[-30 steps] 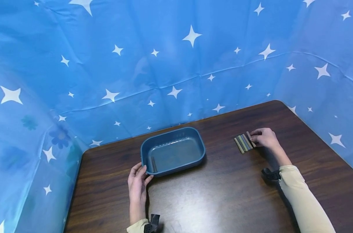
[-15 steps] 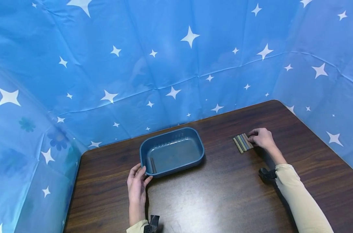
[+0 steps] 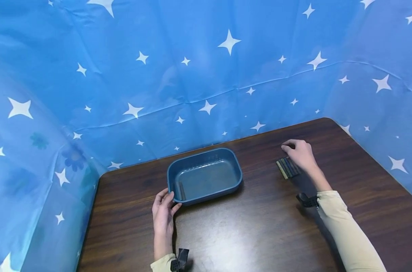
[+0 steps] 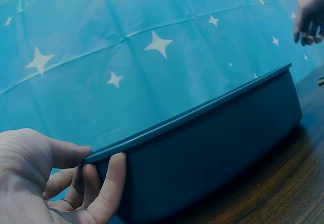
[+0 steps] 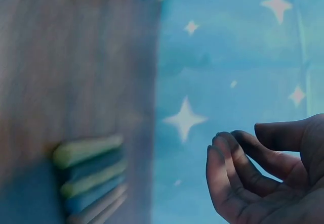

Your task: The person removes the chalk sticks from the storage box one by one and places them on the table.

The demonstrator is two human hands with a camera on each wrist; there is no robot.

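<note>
My left hand (image 3: 163,213) pinches the near left corner of a blue rectangular plastic basin (image 3: 206,196), thumb over the rim and fingers outside. In the left wrist view the basin's long wall (image 4: 212,138) rises from the table. My right hand (image 3: 299,154) hovers just above and behind a row of short coloured sticks (image 3: 285,169). Its fingers (image 5: 217,178) bend loosely, with nothing between them and the thumb. Yellow, green, blue and brownish sticks (image 5: 93,178) lie side by side, blurred in the right wrist view. I cannot tell whether they are chalks.
A dark wood-grain table (image 3: 246,226) carries everything. Behind it and along both sides hangs a blue curtain (image 3: 192,75) with white stars. Inside the basin's left end is a dark narrow bar (image 3: 182,191); whether it is a stick or a mark I cannot tell.
The right hand has set the brownish end stick flat against the row, let go, then risen and shifted left above the sticks. The left hand still holds the basin in place.
</note>
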